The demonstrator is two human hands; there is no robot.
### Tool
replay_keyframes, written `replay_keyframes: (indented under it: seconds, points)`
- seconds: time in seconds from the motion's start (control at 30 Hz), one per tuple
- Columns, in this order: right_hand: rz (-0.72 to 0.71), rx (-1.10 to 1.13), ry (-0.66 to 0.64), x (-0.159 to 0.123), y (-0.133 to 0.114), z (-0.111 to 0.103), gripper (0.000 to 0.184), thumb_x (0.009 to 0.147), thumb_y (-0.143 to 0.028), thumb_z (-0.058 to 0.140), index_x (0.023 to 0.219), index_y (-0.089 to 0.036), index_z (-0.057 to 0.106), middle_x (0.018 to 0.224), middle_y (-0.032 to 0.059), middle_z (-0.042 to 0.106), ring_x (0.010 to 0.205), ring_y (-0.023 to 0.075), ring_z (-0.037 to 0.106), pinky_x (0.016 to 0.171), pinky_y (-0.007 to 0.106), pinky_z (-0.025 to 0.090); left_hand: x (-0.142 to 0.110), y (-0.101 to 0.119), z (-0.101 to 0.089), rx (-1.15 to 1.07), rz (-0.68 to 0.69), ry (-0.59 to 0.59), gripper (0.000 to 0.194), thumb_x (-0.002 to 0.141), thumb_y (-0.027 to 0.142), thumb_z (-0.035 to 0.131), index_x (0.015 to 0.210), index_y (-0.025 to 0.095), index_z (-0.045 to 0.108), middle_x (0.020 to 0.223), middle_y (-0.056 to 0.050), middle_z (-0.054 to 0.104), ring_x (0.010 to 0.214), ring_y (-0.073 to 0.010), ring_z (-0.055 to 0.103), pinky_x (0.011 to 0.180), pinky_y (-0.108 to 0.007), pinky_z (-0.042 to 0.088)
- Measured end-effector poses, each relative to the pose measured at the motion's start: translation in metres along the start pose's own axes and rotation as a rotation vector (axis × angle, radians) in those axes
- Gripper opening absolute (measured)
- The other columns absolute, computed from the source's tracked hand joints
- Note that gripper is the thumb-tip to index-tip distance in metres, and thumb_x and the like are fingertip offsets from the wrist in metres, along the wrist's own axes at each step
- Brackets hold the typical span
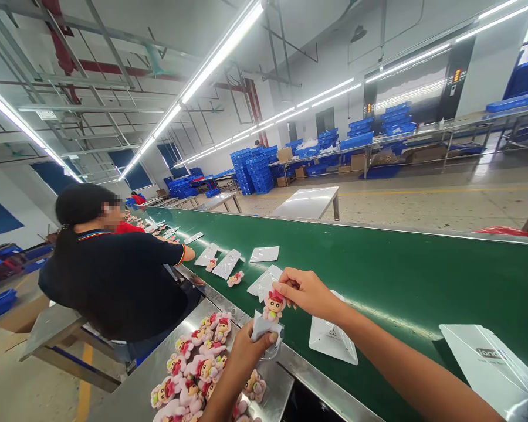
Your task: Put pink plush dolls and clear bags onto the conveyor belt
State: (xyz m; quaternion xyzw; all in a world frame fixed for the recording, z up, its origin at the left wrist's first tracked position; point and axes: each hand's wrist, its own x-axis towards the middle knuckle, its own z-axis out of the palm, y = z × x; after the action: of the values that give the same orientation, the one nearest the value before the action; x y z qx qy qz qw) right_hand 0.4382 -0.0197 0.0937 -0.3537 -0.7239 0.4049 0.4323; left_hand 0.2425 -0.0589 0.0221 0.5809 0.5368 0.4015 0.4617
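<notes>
Between my hands is a small pink doll (pixel 273 306) with a red top and a round face. My right hand (pixel 305 291) pinches it by the top of its head. Below it, my left hand (pixel 250 347) grips a small pouch (pixel 264 328), whitish and partly clear, with the doll's lower part at its mouth. How deep the doll sits in it is hidden by my fingers. A pile of similar dolls (pixel 202 366) lies on the metal table by my left forearm. Under my right wrist a white printed pouch (pixel 333 341) lies flat on the green belt.
The green conveyor belt (pixel 391 264) runs across in front, carrying more white pouches (pixel 227 264) and loose dolls (pixel 235 279). A larger white pouch (pixel 488 363) lies at right. A co-worker (pixel 118 269) sits at left, one arm over the belt. Blue crates (pixel 250 170) stand behind.
</notes>
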Motion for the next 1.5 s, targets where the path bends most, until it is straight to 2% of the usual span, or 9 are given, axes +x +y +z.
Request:
replay_keyframes:
  seconds: [0.33,0.5,0.7,0.87,0.97,1.1,1.2,1.27,1.5]
  points:
    - [0.164,0.073,-0.001,-0.002,0.023,-0.018,0.031,0.079,-0.046,0.052,0.068,-0.017,0.051,0.051,-0.0029,0.055,0.043,0.0071,0.047,0.044,0.019,0.038,-0.006,0.012,0.008,0.053,0.074,-0.041,0.027,0.062,0.038,0.071,0.068,0.016,0.055,0.059,0.004,0.048,0.057,-0.0101,0.041,0.054,-0.02,0.029]
    - [0.014,-0.118,-0.036,-0.021,0.015,-0.017,0.025,0.085,-0.04,0.046,0.075,-0.019,0.056,0.06,-0.002,0.058,0.053,0.0092,0.052,0.052,0.021,0.04,-0.004,0.015,0.016,0.031,0.054,-0.143,0.03,0.063,0.039,0.07,0.077,0.015,0.06,0.066,0.002,0.055,0.062,-0.0119,0.045,0.058,-0.021,0.033]
    - [-0.221,-0.535,-0.06,-0.032,0.012,-0.021,0.03,0.087,-0.036,0.046,0.073,-0.021,0.068,0.108,0.0063,0.06,0.101,0.0204,0.052,0.086,0.034,0.039,0.01,0.024,0.038,-0.011,0.107,-0.225,0.037,0.062,0.041,0.071,0.087,0.014,0.065,0.073,-0.001,0.061,0.066,-0.0135,0.049,0.061,-0.022,0.036]
    - [-0.097,-0.461,-0.243,-0.05,0.02,-0.035,0.036,0.088,-0.047,0.041,0.097,-0.027,0.068,0.14,0.0022,0.037,0.126,0.0254,0.033,0.102,0.043,0.027,0.018,0.042,0.059,-0.068,0.109,-0.232,0.04,0.066,0.043,0.068,0.093,0.014,0.065,0.074,-0.001,0.062,0.067,-0.0138,0.052,0.061,-0.022,0.038]
    - [-0.05,-0.524,-0.238,-0.059,0.024,-0.051,0.029,0.082,-0.046,0.051,0.094,-0.027,0.069,0.132,0.004,0.048,0.118,0.0278,0.043,0.098,0.042,0.031,0.03,0.05,0.061,-0.117,0.102,-0.39,0.045,0.07,0.051,0.062,0.093,0.012,0.067,0.082,-0.005,0.065,0.077,-0.0173,0.057,0.07,-0.025,0.041]
    - [0.02,-0.499,-0.156,-0.059,0.035,-0.081,0.037,0.089,-0.044,0.037,0.078,-0.023,0.066,0.09,0.0042,0.065,0.084,0.0199,0.059,0.077,0.03,0.042,0.081,0.051,0.042,-0.17,0.069,-0.502,0.06,0.075,0.062,0.046,0.105,0.013,0.063,0.111,-0.013,0.062,0.1,-0.0232,0.057,0.084,-0.029,0.042]
    - [0.141,-0.585,-0.065,-0.055,0.053,-0.102,0.042,0.087,-0.048,0.036,0.065,-0.021,0.059,0.067,0.0026,0.059,0.064,0.0169,0.054,0.06,0.026,0.039,0.144,0.042,0.025,0.355,0.054,-0.193,0.053,0.083,0.056,0.036,0.112,0.018,0.059,0.118,-0.008,0.06,0.106,-0.0196,0.055,0.087,-0.027,0.041]
    - [0.168,-0.617,-0.054,-0.055,0.068,-0.113,0.042,0.086,-0.048,0.038,0.06,-0.02,0.054,0.062,0.0017,0.056,0.058,0.0152,0.049,0.056,0.026,0.034,0.187,0.032,0.021,0.527,-0.003,-0.098,0.044,0.079,0.048,0.048,0.104,0.015,0.062,0.115,-0.011,0.062,0.11,-0.024,0.052,0.09,-0.031,0.038]
    - [0.31,-0.414,-0.067,-0.057,0.119,-0.143,0.045,0.083,-0.054,0.04,0.059,-0.019,0.056,0.055,-0.0007,0.052,0.049,0.0124,0.044,0.047,0.024,0.028,0.27,-0.006,0.049,0.863,-0.187,0.163,0.056,0.065,0.043,0.064,0.106,0.006,0.056,0.125,-0.028,0.046,0.118,-0.0392,0.041,0.093,-0.044,0.032]
